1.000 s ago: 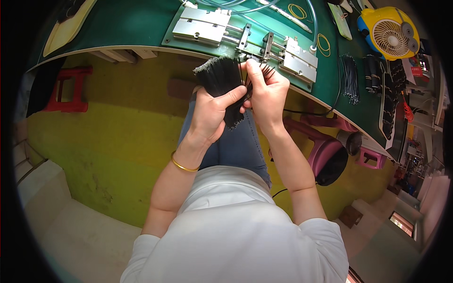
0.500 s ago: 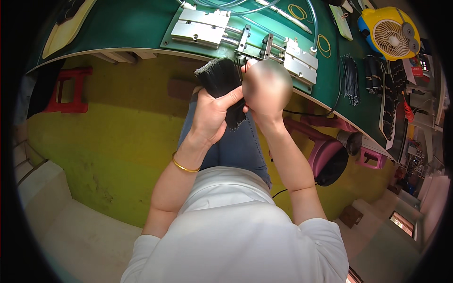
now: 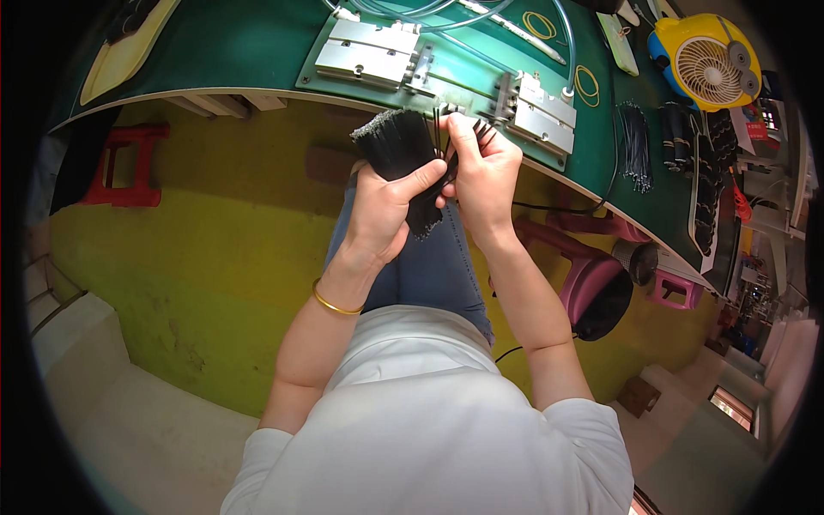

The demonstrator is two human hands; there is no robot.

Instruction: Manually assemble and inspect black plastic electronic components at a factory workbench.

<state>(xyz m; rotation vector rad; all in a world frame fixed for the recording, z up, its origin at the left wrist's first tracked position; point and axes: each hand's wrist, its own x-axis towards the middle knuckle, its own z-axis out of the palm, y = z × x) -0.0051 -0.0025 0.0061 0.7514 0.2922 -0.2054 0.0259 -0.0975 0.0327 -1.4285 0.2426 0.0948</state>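
A thick bundle of thin black wires (image 3: 393,144) with silvery ends lies across my left hand (image 3: 379,206), whose fingers and thumb are closed round it. My right hand (image 3: 489,184) is beside it, pinching several loose black wires (image 3: 483,133) between thumb and fingers, their tips poking out above. Both hands are just in front of the bench edge, over my lap. Beyond them, a pneumatic fixture stands on the bench, with a silver left cylinder block (image 3: 365,53) and a silver right cylinder block (image 3: 542,116). A gap separates their jaws.
Clear air hoses (image 3: 446,24) loop behind the fixture on the green bench (image 3: 232,51). To the right are a yellow fan (image 3: 708,64), a bunch of dark wires (image 3: 635,150) and black bundles (image 3: 676,137). Pink stools (image 3: 592,266) and a red stool (image 3: 133,167) stand below.
The fixture's two jaws have drawn apart toward their blocks. My right hand has shifted slightly, and black wires now show in its fingers. My left hand keeps the bundle, barely moved.
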